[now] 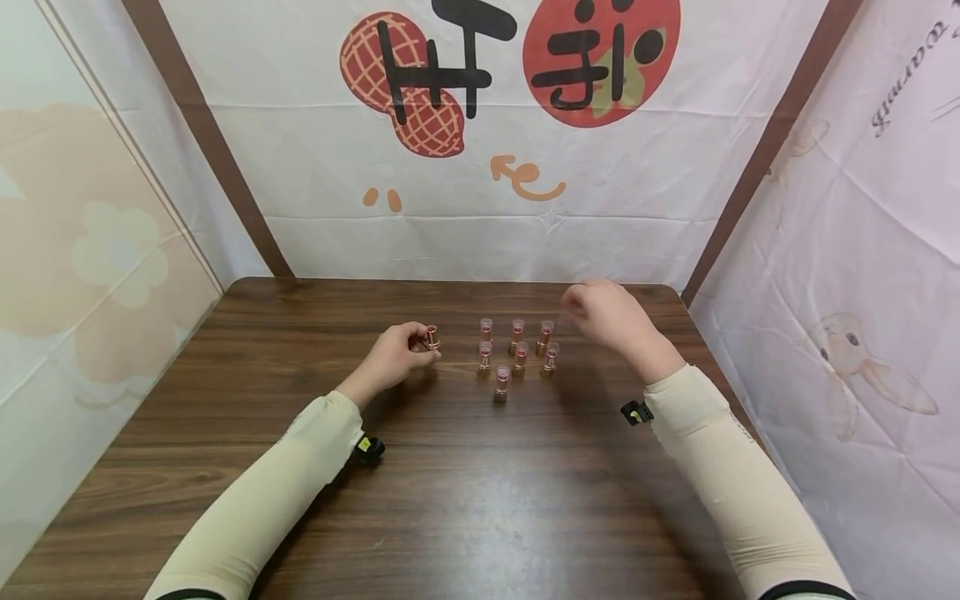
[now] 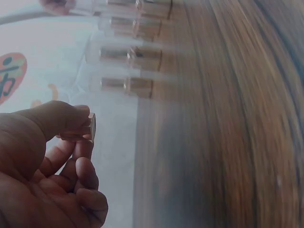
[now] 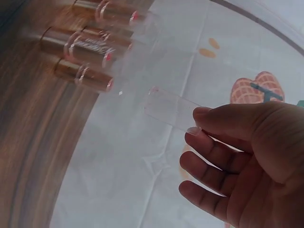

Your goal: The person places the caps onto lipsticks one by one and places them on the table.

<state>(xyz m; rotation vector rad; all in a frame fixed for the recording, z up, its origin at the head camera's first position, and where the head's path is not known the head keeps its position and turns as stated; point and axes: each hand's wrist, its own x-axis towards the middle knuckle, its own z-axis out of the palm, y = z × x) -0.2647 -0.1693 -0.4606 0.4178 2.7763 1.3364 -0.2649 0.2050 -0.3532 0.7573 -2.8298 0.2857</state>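
Note:
Between thumb and fingers my left hand (image 1: 395, 354) pinches an uncapped lipstick (image 1: 432, 337), its red tip upward, to the left of the group. In the left wrist view its gold base (image 2: 91, 127) shows past the thumb; the rest hides behind the hand. My right hand (image 1: 609, 317) is raised at the right of the group. A clear lipstick cap (image 3: 172, 110) is pinched by its end between that thumb and forefinger, plain in the right wrist view. Several capped lipsticks (image 1: 521, 358) stand upright between the hands, with one lipstick (image 1: 502, 385) nearest the front.
The lipsticks stand on a dark wood-grain table (image 1: 450, 500). Behind it hangs a white printed cloth (image 1: 300, 167), and more cloth (image 1: 847, 275) borders the right side. Each wrist wears a small black camera strap (image 1: 370, 448).

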